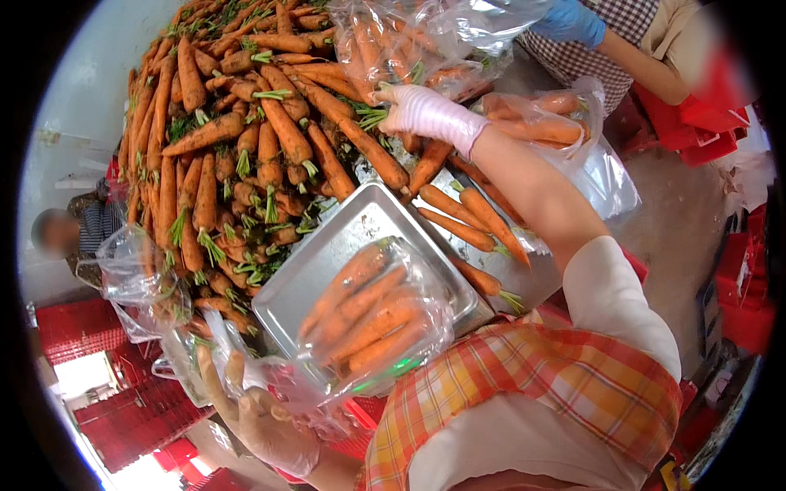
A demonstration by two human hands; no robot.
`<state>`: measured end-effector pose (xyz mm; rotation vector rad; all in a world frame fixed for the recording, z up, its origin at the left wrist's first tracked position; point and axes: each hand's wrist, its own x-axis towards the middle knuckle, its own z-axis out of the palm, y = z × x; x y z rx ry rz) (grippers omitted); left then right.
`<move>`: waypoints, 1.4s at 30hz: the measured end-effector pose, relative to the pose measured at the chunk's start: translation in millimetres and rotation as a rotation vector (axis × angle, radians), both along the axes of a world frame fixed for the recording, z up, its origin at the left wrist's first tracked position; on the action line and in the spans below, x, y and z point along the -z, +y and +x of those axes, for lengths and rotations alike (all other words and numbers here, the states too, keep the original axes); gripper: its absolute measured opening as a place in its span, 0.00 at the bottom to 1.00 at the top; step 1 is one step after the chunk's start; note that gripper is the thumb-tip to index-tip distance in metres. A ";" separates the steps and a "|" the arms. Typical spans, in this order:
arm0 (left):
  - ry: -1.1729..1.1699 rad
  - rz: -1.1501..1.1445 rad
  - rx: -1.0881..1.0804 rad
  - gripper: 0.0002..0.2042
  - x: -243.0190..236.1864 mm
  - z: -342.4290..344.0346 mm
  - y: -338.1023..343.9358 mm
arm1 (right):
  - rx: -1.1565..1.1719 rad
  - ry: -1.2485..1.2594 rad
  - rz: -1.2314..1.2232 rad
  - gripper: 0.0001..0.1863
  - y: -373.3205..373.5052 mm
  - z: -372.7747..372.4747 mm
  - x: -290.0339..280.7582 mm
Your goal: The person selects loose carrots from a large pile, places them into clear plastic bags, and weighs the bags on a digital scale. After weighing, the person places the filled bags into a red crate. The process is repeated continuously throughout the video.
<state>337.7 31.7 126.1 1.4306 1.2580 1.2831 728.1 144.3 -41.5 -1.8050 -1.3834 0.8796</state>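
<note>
My left hand (264,421), in a thin translucent glove, is at the lower left with fingers stretched out beside loose clear plastic bags (176,344). Whether it touches that plastic cannot be made out. My right hand (426,116), in a pale pink glove, reaches to the right side of the carrot heap (270,139). Its fingers are curled at a carrot's green stub (372,117) and partly hidden. Between my arms, a clear bag of several carrots (364,315) lies in a shallow metal tray (286,278), overhanging its near edge.
Loose carrots (471,217) lie right of the tray. Another filled bag (540,119) rests farther right. At the top, a co-worker's blue-gloved hand (569,23) is at a bag of carrots (385,49). Red crates (78,327) stand lower left; another person (86,229) is at far left.
</note>
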 end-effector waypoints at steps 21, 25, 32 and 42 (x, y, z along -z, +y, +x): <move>-0.356 -0.093 0.260 0.34 -0.2 -39.2 -19.7 | -0.391 1.358 0.134 0.37 -73.7 -73.9 -114.4; -0.322 -0.218 0.359 0.31 -2.9 -31.0 -21.9 | -0.471 1.495 0.132 0.31 -79.7 -96.1 -121.5; -0.293 -0.434 0.521 0.27 5.9 -27.5 -19.3 | -0.435 1.228 0.114 0.38 -108.4 -148.1 -155.6; -0.293 -0.157 0.359 0.33 -5.4 -41.4 -20.6 | -0.591 1.048 0.240 0.26 -128.2 -180.9 -158.3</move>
